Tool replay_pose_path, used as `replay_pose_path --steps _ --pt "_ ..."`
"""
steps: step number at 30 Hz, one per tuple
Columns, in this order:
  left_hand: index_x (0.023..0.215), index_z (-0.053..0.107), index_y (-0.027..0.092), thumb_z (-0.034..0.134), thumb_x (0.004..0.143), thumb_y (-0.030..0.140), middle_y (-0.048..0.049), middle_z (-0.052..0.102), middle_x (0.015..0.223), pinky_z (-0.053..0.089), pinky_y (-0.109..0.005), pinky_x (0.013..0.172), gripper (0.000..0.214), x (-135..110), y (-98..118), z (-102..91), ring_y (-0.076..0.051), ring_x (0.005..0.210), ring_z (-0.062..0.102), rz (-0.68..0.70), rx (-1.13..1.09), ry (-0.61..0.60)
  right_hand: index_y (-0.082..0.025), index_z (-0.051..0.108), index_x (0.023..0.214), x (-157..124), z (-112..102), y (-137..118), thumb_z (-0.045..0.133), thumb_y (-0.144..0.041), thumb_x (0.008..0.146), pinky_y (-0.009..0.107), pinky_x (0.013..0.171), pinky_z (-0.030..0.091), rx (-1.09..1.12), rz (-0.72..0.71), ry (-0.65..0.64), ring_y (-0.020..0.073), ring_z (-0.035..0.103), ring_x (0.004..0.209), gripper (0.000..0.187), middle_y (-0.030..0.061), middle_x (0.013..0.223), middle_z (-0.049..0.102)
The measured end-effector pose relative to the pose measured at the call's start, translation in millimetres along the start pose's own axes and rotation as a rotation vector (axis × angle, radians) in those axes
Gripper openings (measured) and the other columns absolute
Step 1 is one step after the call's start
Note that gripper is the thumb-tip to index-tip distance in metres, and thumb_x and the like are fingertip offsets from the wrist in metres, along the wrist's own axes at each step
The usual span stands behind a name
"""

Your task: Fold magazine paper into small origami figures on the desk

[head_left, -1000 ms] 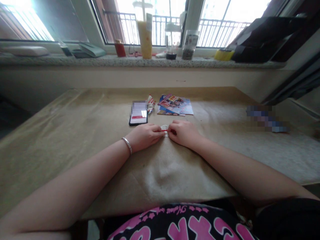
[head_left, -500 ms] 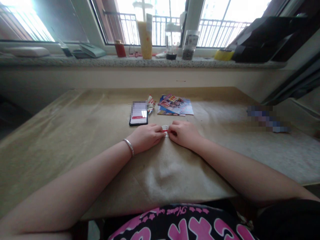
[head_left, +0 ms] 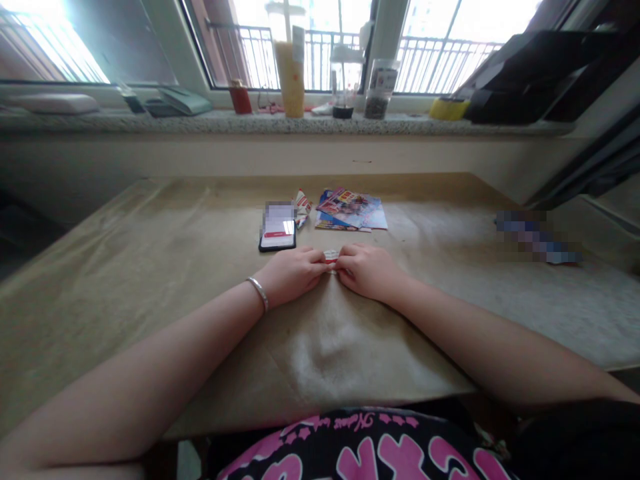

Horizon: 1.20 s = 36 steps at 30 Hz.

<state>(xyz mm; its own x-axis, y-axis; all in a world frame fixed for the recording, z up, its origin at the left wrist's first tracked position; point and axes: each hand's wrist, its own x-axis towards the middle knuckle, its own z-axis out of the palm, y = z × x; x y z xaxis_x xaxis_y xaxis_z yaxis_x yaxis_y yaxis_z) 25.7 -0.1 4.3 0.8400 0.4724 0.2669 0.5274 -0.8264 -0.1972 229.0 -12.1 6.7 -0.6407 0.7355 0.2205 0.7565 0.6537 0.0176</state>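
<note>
A small white and red piece of paper (head_left: pixel 331 255) lies on the table between my hands, mostly covered by fingers. My left hand (head_left: pixel 295 272), with a silver bracelet (head_left: pixel 258 294) at its wrist, is closed on the paper's left side. On the right side, my right hand (head_left: pixel 367 270) grips it with curled fingers. The fingertips of both hands nearly meet at the paper's near edge. Just beyond my left hand rests a phone (head_left: pixel 277 228) with a lit screen. Beside the phone stands a folded red-and-white striped paper piece (head_left: pixel 303 205).
Colourful printed sheets (head_left: pixel 353 210) are stacked beyond my right hand. A blurred bluish item (head_left: pixel 537 238) lies at the table's right. The tablecloth (head_left: pixel 200 220) is tan and wrinkled. Along the windowsill (head_left: pixel 200 123) stand a tall yellow-filled cup (head_left: pixel 291 80), a red jar (head_left: pixel 241 97) and other containers.
My right hand has shifted slightly left, closer to my left fingertips. Less of the paper's near part shows now. The phone and printed sheets stay where they were.
</note>
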Motion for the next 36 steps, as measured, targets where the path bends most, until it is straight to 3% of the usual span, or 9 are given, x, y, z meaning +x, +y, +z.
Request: replay_pose_path --steps 24,36 --pt "0.102 0.068 0.018 0.047 0.085 0.015 -0.0070 0.061 0.086 0.048 -0.030 0.073 0.027 -1.7 1.1 -7.0 -0.017 0.078 0.056 -0.065 -0.071 -0.092 -0.018 0.069 0.082 -0.8 -8.8 2.3 0.043 -0.027 0.083 0.029 0.065 0.038 -0.082 0.100 -0.080 0.0205 0.060 0.082 0.028 0.0076 0.088 0.067" --pt "0.093 0.071 0.023 0.048 0.082 0.019 -0.0047 0.062 0.085 0.046 -0.029 0.068 0.026 -3.7 -4.4 -23.6 -0.017 0.079 0.059 -0.113 -0.031 -0.243 -0.017 0.068 0.076 -4.1 -9.4 4.9 0.045 -0.025 0.081 0.031 0.061 0.036 -0.125 0.063 -0.073 0.0209 0.059 0.079 0.025 0.0072 0.083 0.066"
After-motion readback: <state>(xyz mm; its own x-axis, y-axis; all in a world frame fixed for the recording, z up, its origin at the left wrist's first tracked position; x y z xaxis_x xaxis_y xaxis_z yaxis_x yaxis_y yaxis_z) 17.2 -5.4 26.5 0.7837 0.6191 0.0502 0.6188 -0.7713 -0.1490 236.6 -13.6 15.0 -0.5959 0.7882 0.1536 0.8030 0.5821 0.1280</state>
